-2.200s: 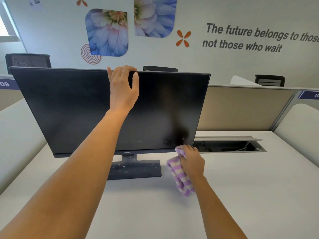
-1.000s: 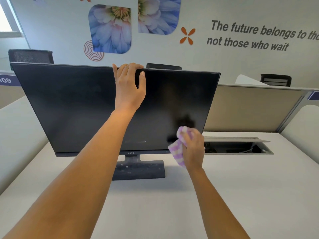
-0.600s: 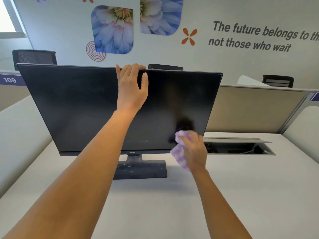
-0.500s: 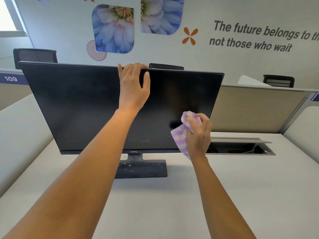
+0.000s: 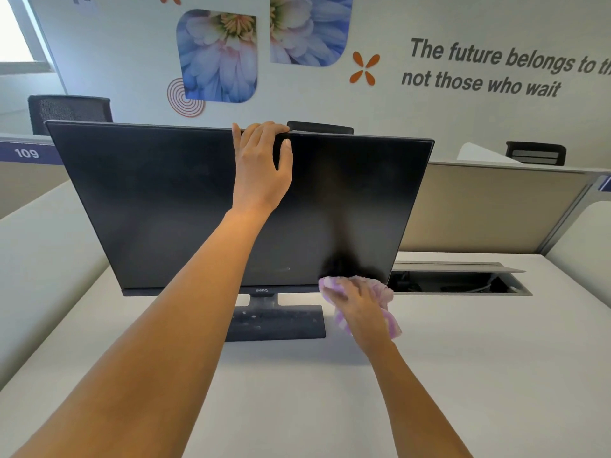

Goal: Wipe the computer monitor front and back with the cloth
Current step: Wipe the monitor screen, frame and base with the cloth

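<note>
dark monitor (image 5: 158, 206) is stood on its stand base (image 5: 274, 322) on a white desk (image 5: 463, 375), screen faced toward the camera. top edge of the monitor is gripped by the left hand (image 5: 261, 166), fingers curled over the rim, thumb laid on the screen. purple-and-white cloth (image 5: 380, 292) is bunched in the right hand (image 5: 360, 309), fingers clenched around it, and pressed at the lower right corner of the screen, just beside the bottom bezel. an open cable tray (image 5: 456, 282) is seen to the right of the monitor.
</note>
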Motion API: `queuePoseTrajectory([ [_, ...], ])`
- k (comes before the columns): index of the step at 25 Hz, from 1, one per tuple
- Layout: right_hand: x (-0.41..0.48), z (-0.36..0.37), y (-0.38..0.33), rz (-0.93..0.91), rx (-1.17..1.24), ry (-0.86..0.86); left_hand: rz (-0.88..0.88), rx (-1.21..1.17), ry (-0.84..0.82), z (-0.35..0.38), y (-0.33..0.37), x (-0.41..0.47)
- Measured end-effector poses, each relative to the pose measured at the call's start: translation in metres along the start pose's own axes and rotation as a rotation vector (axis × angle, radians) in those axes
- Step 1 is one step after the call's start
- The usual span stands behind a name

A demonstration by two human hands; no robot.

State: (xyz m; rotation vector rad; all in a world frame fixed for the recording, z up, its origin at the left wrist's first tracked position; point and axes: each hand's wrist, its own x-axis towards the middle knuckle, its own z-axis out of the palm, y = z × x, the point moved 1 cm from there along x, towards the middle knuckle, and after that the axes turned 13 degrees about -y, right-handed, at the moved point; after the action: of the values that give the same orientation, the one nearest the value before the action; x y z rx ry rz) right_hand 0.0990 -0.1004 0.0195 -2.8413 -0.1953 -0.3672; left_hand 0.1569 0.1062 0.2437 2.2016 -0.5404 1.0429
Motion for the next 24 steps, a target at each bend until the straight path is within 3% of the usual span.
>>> queuePoseTrajectory([
  [2,-0.002,-0.008,0.006,0.181,0.161,0.151,-0.004,0.001,0.0,-0.001,0.0,0.0],
  [4,-0.002,-0.009,0.015,0.491,0.574,0.411,-0.002,0.006,-0.001,-0.002,-0.001,0.0],
  [5,0.0,-0.008,0.013,0.555,0.673,0.486,-0.003,0.008,-0.003,-0.001,0.0,0.0],
  [10,0.013,0.015,-0.031,0.545,0.765,0.369,-0.015,0.012,-0.008,-0.001,0.002,0.0],
  [15,0.021,0.037,-0.094,0.232,0.658,0.094,-0.002,0.014,-0.044,-0.005,0.0,0.0],
  [17,0.021,0.036,-0.104,0.18,0.721,0.035,0.011,0.017,-0.071,-0.008,-0.002,-0.001],
  [19,0.016,0.025,-0.099,0.28,0.915,0.235,0.025,0.026,-0.104,-0.012,-0.005,-0.001],
  [21,0.01,0.014,-0.079,0.51,1.056,0.523,0.03,0.026,-0.128,-0.014,-0.005,-0.001],
  [24,0.011,0.004,-0.052,0.77,1.108,0.567,0.028,0.01,-0.161,-0.017,-0.004,-0.001],
])
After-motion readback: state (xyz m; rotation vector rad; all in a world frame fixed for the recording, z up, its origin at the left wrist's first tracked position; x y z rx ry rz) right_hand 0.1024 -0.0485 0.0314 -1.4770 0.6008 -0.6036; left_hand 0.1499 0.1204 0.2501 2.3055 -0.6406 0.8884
